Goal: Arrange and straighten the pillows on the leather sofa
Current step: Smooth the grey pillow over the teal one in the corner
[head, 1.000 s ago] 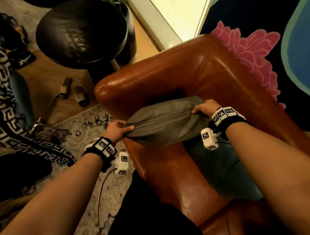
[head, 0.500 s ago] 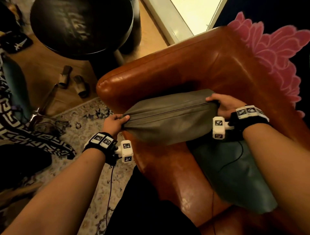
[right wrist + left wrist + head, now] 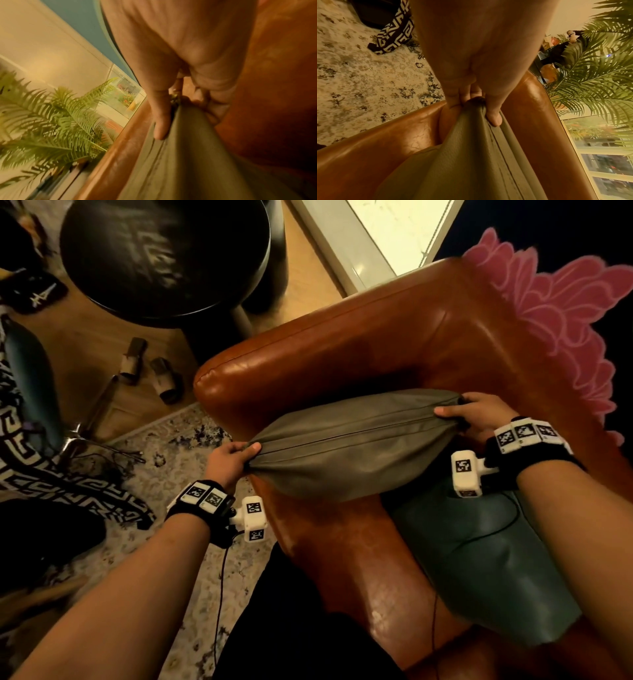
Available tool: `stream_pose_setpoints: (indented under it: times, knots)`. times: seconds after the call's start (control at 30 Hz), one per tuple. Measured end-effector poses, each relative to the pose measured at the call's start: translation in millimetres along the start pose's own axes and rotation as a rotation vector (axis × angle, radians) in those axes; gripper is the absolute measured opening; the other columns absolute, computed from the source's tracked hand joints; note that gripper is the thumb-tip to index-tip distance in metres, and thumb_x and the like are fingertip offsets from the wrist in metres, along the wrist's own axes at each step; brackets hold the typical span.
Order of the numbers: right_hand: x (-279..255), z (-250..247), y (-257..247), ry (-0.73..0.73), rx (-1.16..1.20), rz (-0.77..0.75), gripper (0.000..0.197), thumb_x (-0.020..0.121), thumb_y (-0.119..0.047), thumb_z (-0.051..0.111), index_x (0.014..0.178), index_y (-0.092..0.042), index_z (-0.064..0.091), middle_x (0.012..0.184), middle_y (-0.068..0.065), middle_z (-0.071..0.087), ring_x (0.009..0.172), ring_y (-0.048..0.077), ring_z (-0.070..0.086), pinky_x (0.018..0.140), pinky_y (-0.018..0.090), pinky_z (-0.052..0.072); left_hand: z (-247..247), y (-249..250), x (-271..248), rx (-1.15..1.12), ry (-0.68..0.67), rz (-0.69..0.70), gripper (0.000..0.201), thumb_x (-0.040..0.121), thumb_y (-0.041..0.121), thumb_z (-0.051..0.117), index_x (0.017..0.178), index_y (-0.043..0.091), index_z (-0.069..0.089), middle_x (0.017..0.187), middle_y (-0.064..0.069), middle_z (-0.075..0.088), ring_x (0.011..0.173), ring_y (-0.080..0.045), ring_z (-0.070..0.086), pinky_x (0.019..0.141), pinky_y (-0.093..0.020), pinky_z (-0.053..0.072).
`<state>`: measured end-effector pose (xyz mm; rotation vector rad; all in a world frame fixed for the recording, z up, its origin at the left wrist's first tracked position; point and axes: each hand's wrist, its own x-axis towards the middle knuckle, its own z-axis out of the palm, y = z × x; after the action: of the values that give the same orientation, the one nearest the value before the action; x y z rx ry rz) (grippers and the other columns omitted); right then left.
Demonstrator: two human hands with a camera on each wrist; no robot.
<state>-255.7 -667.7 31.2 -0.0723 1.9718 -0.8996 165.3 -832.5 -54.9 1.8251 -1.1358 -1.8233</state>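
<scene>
Two pillows on sofa (image 3: 342, 364); patterned rug (image 3: 164, 460) beside.

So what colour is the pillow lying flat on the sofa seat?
Dark teal pillow, best seen in the head view.

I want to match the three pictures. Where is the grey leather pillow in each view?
Head: grey leather pillow at centre, between left hand and right hand.
Left wrist: pillow fills bottom centre.
Right wrist: pillow at bottom right.
Shared landmark: brown leather sofa.
</scene>
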Motion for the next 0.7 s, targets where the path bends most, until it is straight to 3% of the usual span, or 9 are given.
stream_pose_setpoints:
  times: [0.1, 0.17, 0.27, 0.37, 0.43, 0.5, 0.53, 0.6, 0.7]
  knots:
    - [-5, -6, 1, 0.062, -0.104, -0.118, 0.036, 0.068, -0.009, 0.087, 0.097, -0.006, 0.067, 0.094, 0.009, 0.07, 0.082, 0.023, 0.067, 0.059, 0.026, 0.056, -3, 3, 0, 0.027, -0.011, 0.008, 0.011, 0.088, 0.015, 0.074, 0.089, 0.008, 0.067, 0.08, -0.004, 0.066, 0.069, -0.016, 0.063, 0.052, -0.023, 0.052]
    - [-1, -8, 3, 0.108, -0.252, -0.18, 0.033, 0.064, -0.021, 0.092, 0.081, -0.01, 0.066, 0.087, 0.008, 0.069, 0.078, 0.022, 0.065, 0.067, 0.031, 0.052, -7, 5, 0, 0.035, -0.029, 0.017, 0.023, 0.088, 0.016, 0.075, 0.102, -0.001, 0.068, 0.088, -0.01, 0.069, 0.075, -0.02, 0.065, 0.059, -0.027, 0.054]
    - [6, -11, 0, 0.146, -0.534, -0.305, 0.034, 0.067, -0.035, 0.089, 0.083, -0.013, 0.069, 0.084, 0.006, 0.068, 0.076, 0.02, 0.062, 0.072, 0.032, 0.047, -10, 6, -1, 0.032, -0.034, 0.02, 0.034, 0.088, 0.02, 0.075, 0.111, -0.004, 0.068, 0.098, -0.014, 0.071, 0.083, -0.023, 0.067, 0.068, -0.033, 0.055]
    - [10, -3, 1, 0.292, -0.607, -0.39, 0.037, 0.079, -0.025, 0.081, 0.111, -0.008, 0.071, 0.11, 0.012, 0.071, 0.103, 0.028, 0.065, 0.092, 0.037, 0.05, -2, 11, -7, 0.064, -0.063, 0.048, 0.021, 0.089, 0.023, 0.075, 0.098, 0.004, 0.074, 0.098, -0.016, 0.072, 0.087, -0.025, 0.068, 0.075, -0.037, 0.059]
    - [3, 19, 8, 0.438, -0.763, -0.365, 0.038, 0.089, -0.009, 0.063, 0.126, -0.011, 0.065, 0.137, 0.014, 0.059, 0.128, 0.032, 0.052, 0.11, 0.045, 0.039, 7, 11, -10, 0.081, -0.069, 0.058, 0.017, 0.089, 0.023, 0.074, 0.094, 0.007, 0.073, 0.095, -0.017, 0.073, 0.09, -0.028, 0.068, 0.076, -0.038, 0.061]
    - [-19, 67, 19, 0.531, -1.019, -0.481, 0.048, 0.087, -0.003, 0.049, 0.132, -0.015, 0.059, 0.148, 0.015, 0.046, 0.14, 0.036, 0.036, 0.114, 0.053, 0.026, 21, 11, -16, 0.09, -0.029, 0.055, 0.019, 0.089, 0.026, 0.073, 0.098, 0.009, 0.071, 0.095, -0.013, 0.072, 0.092, -0.03, 0.069, 0.072, -0.035, 0.061]
    - [-33, 99, 26, 0.488, -1.031, -0.631, 0.053, 0.083, -0.003, 0.046, 0.134, -0.012, 0.058, 0.148, 0.018, 0.046, 0.14, 0.039, 0.036, 0.113, 0.055, 0.026, 28, 10, -18, 0.09, -0.002, 0.063, 0.025, 0.086, 0.033, 0.073, 0.101, 0.013, 0.07, 0.099, -0.011, 0.073, 0.096, -0.03, 0.069, 0.077, -0.039, 0.062]
    - [-58, 168, 44, 0.204, -0.875, -0.901, 0.06, 0.08, 0.0, 0.044, 0.139, -0.004, 0.051, 0.147, 0.023, 0.047, 0.139, 0.043, 0.039, 0.115, 0.056, 0.028, 41, 8, -20, 0.103, 0.016, 0.079, 0.043, 0.077, 0.048, 0.074, 0.107, 0.019, 0.067, 0.108, -0.008, 0.072, 0.101, -0.027, 0.069, 0.087, -0.05, 0.059]
    - [-80, 239, 69, -0.129, -1.119, -0.94, 0.063, 0.097, -0.016, 0.042, 0.156, -0.022, 0.022, 0.163, 0.008, 0.023, 0.152, 0.028, 0.016, 0.122, 0.05, 0.007, 55, 10, -27, 0.15, -0.02, 0.098, 0.059, 0.068, 0.046, 0.08, 0.115, 0.014, 0.064, 0.108, -0.006, 0.073, 0.097, -0.022, 0.071, 0.088, -0.046, 0.059]
